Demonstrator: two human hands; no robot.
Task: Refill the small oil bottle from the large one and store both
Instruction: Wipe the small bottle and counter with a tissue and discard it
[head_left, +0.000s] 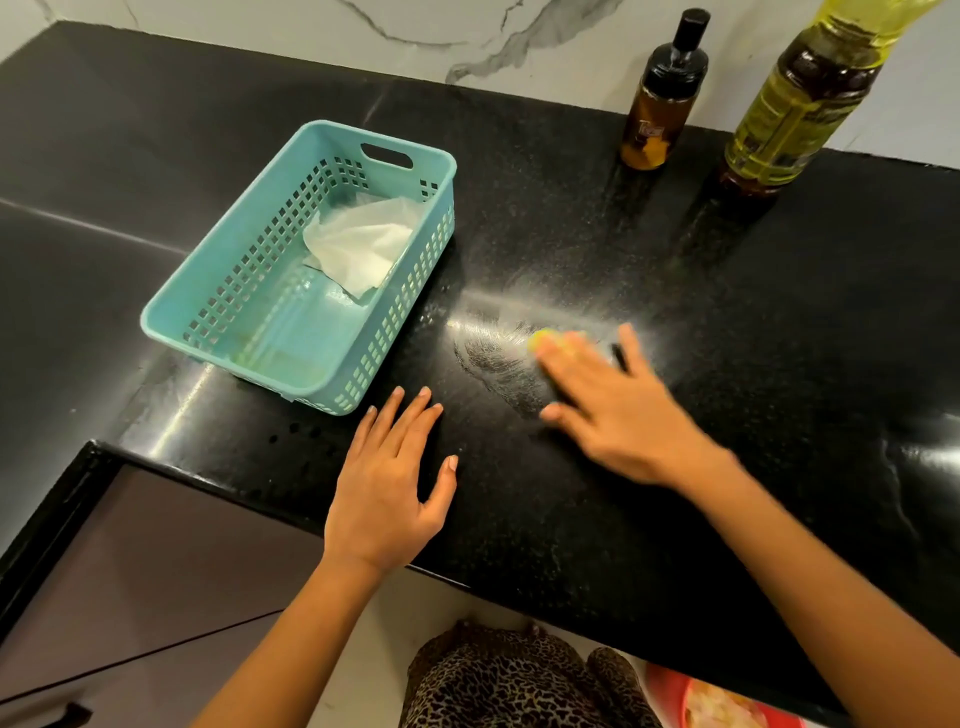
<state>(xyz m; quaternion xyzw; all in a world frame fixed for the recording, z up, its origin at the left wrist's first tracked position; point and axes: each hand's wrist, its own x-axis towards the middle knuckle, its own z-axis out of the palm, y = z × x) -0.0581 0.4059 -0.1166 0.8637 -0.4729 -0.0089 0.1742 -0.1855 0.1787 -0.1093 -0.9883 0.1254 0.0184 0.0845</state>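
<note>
Left hand (387, 499) flat on counter (753, 374); right hand (618, 410) presses blurred yellow object (543, 340).

I can read no text. Label on small oil bottle (647, 132): script blurred, illegible. Label on large oil bottle (800, 104): print too small.

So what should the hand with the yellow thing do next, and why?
Probably sweep the yellow sponge left, over the smeary streaks beside it. The right hand presses the sponge on the counter, and that patch isn't wiped away yet. The small bottle and large bottle stand at the back, outside the basket, so storing likely comes after.
</note>
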